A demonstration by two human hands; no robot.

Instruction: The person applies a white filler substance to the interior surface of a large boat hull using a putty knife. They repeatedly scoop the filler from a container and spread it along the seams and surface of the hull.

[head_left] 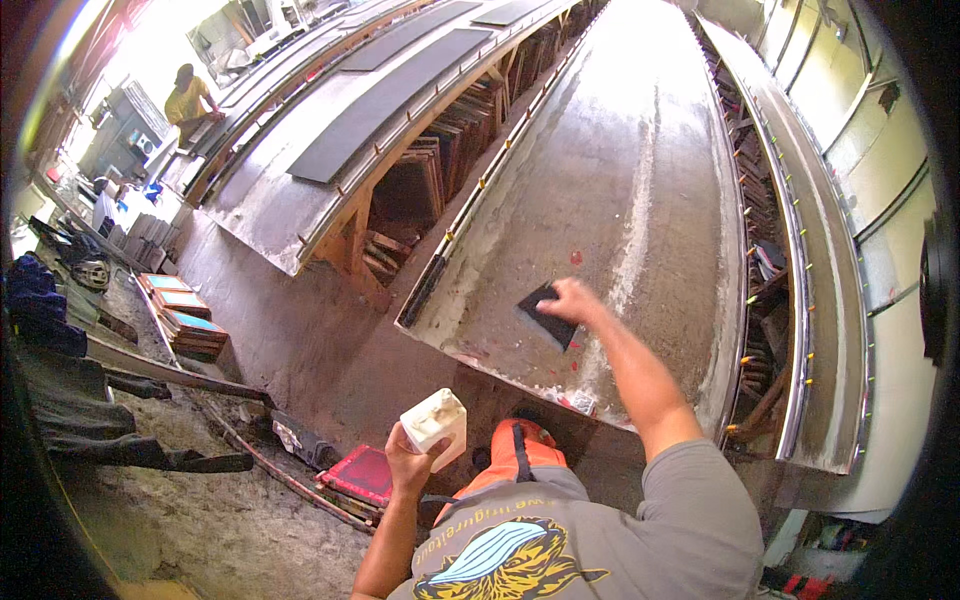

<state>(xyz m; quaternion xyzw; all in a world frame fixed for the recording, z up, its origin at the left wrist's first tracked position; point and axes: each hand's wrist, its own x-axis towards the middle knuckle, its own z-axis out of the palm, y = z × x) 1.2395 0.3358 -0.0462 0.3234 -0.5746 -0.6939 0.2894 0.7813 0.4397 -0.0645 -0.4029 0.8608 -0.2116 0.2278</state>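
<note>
My left hand is wrapped round a white square-sided plastic container, held up beside my body left of the long table. Its top faces up and shows something whitish inside. Over the near end of the long table, my right arm reaches forward. Closed fingers of my right hand grip the upper edge of a thin black square piece. That piece is at the tabletop; whether it is stiff or soft, I cannot tell.
Small red scraps and a crumpled wrapper lie near the table's front edge. Parallel long tables stand left and right, with frames stacked under the left one. A red-topped frame leans by a ledge. Another person works far left.
</note>
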